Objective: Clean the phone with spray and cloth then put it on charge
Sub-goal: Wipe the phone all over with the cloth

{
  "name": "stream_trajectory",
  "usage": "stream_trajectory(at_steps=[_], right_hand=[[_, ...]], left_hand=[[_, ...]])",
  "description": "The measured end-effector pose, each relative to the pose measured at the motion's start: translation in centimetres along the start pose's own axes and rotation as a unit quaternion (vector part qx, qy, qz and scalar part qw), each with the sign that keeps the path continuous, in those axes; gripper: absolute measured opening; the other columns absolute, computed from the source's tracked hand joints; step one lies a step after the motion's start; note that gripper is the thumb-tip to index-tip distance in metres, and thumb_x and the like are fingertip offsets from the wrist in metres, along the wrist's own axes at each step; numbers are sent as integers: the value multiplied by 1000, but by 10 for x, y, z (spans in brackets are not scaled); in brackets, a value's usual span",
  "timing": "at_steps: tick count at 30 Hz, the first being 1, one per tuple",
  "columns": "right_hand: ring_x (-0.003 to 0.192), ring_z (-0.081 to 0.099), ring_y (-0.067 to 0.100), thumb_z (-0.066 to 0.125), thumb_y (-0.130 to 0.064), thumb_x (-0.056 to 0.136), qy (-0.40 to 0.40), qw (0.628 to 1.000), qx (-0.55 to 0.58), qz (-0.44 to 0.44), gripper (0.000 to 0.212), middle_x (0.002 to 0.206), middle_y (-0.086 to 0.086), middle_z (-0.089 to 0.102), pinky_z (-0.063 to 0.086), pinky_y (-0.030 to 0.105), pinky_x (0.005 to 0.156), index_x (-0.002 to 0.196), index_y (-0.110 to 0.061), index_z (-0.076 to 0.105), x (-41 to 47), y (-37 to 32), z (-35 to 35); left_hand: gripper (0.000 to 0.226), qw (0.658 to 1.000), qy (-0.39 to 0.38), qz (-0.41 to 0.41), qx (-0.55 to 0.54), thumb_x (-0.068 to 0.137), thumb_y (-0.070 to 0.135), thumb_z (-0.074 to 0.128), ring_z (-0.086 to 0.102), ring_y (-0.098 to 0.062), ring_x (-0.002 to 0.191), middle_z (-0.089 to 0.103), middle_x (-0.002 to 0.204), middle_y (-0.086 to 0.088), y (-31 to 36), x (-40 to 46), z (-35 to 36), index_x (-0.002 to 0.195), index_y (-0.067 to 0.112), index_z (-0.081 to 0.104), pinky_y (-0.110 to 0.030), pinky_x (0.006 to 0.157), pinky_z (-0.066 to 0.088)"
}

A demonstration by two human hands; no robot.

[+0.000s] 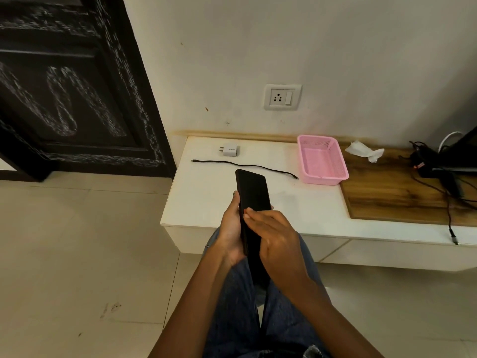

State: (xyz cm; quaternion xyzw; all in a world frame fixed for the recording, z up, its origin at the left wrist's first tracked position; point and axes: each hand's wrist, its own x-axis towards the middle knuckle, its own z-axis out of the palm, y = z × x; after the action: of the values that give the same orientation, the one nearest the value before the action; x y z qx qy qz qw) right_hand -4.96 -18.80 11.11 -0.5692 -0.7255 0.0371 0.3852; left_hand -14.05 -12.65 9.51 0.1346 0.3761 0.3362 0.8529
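Centrally in the frame, a black phone [254,195] is being held up over the front edge of a white counter [206,200], dark screen upward. It is being gripped along its left edge by the left hand [232,228], whose fingers are wrapped around the back. The right hand [276,241] is being laid over the lower screen, its fingers loose and flat, closed on nothing. Beyond the phone, a black charging cable [245,166] is being left stretched across the counter, with a white charger adapter [231,150] just behind it. A pink basket [322,158] is being kept to the right, a crumpled white cloth [364,151] beside it. A wall socket [282,97] is being shown above.
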Motion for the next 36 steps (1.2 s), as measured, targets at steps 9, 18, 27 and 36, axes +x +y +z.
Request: stream_trajectory(at_steps=[9,18,27,36], right_hand=[[92,67,25,58,5,79,-8,1000,-18,-15,23,99,13,72,57,33,80,97,2,72,-3,11,-5],[98,66,21,44,-7,87,-17,998,0,-68,31,104,10,71,54,29,87,100,-1,72,-21,-3,0],[91,67,25,62,9,76,2,999,-4,-41,24,98,13,72,58,33,79,96,2,72,-2,4,3],[96,65,23,46,-4,86,-33,996,4,-78,30,105,9,71,57,35,80,101,-1,71,-20,9,-2]], left_hand=[[77,999,-19,1,-26,89,67,32,63,-22,86,64,95,-13,2,-3,4,119,1,58,-32,83,50],[73,999,-7,24,-28,90,65,30,63,-25,88,67,97,-14,4,-1,-8,115,4,61,-42,99,43],[75,1000,-1,8,-15,88,67,32,67,-22,86,70,92,-12,2,-1,-1,96,5,74,-32,84,52],[73,999,-8,18,-51,89,66,31,62,-25,86,65,98,-14,6,-5,-6,107,4,65,-37,87,49]])
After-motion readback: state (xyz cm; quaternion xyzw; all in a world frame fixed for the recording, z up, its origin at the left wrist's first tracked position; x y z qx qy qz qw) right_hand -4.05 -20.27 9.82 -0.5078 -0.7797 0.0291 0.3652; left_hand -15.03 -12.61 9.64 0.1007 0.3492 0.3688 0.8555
